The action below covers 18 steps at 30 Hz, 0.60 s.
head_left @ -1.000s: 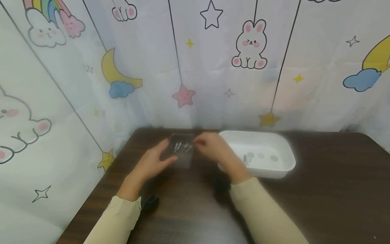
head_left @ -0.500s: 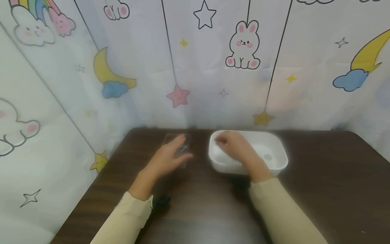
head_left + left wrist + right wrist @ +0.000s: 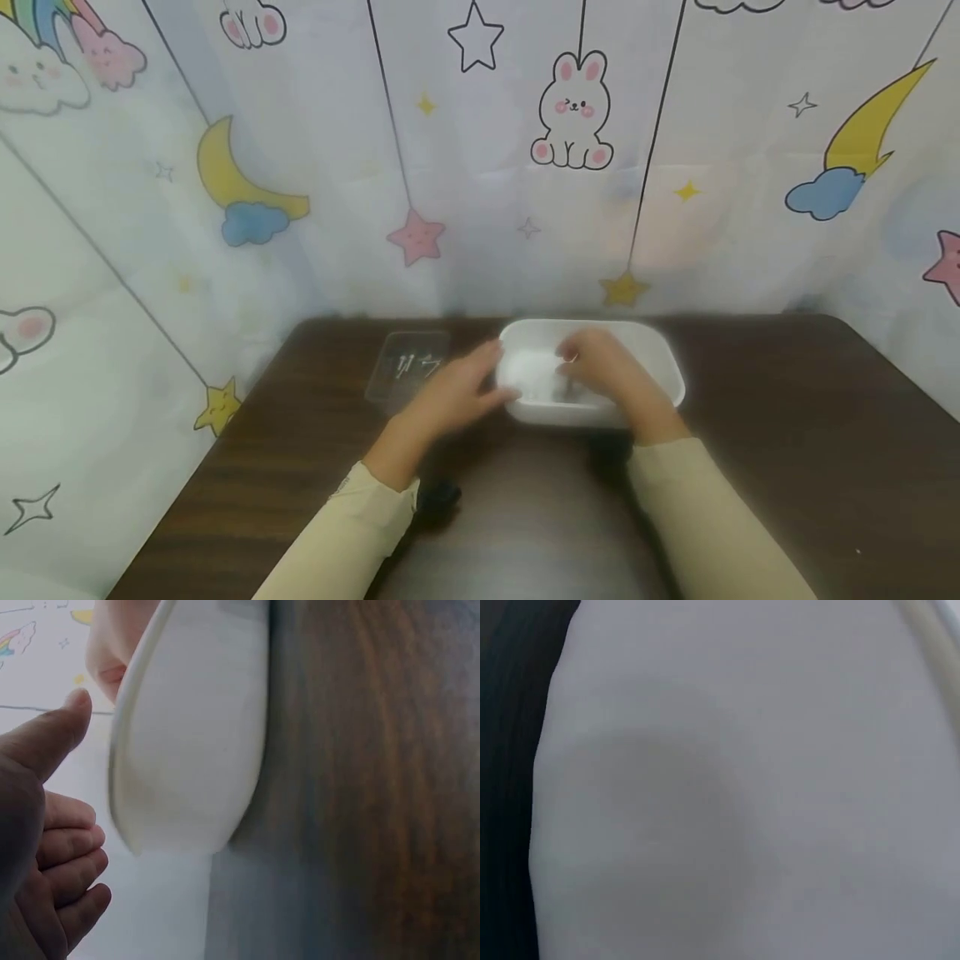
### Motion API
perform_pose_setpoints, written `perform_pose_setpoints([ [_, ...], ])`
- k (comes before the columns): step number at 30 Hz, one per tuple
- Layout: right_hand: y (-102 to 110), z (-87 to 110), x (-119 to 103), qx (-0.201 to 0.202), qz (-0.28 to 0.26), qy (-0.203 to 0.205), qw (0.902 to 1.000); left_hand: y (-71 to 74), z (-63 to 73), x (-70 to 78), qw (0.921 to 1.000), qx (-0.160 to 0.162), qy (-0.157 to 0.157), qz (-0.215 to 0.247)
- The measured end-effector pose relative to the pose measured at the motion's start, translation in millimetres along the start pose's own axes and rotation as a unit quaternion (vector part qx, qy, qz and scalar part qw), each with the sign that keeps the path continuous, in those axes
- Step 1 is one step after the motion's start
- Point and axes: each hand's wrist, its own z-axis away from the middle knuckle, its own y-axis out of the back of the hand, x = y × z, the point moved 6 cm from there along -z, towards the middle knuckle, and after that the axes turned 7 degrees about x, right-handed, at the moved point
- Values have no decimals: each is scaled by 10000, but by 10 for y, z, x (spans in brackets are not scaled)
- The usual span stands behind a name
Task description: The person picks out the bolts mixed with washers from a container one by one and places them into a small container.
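Observation:
A white oblong tub (image 3: 525,354) stands at the back of the dark table. My right hand (image 3: 607,367) reaches into it with fingers bent down towards the floor. A small dark upright piece (image 3: 567,388) shows just below those fingers; blur hides whether they pinch it. At the tub's left end is my left hand (image 3: 453,392), thumb and fingers spread. In the left wrist view the left hand (image 3: 60,862) appears beside the tub's wall (image 3: 195,735), apparently without gripping it. Only the tub's outer wall (image 3: 742,787) fills the right wrist view.
A shallow clear tray (image 3: 382,383) lies left of the tub, partly behind my left hand. Several small, thin silvery pieces (image 3: 406,364) lie in it. A patterned curtain (image 3: 480,167) hangs directly behind the table (image 3: 750,467).
My right hand has moved right, from beside the clear tray into the white tub. My left hand has left the tray and shifted right to the tub's left end. The view has turned right.

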Motion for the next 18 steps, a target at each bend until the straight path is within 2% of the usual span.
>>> perform_pose_setpoints([
  [5,-61,15,101,-415,18,-500,9979,-84,18,-19,9995,-188,213,-96],
  [9,-103,27,152,-545,79,-741,9957,-94,26,-33,9997,-170,189,-48],
  [14,-135,37,204,-617,270,-840,9942,-120,18,-56,9997,-185,135,-75],
  [18,-153,30,225,-705,414,-751,9938,-132,14,-63,9997,-173,118,-113],
])
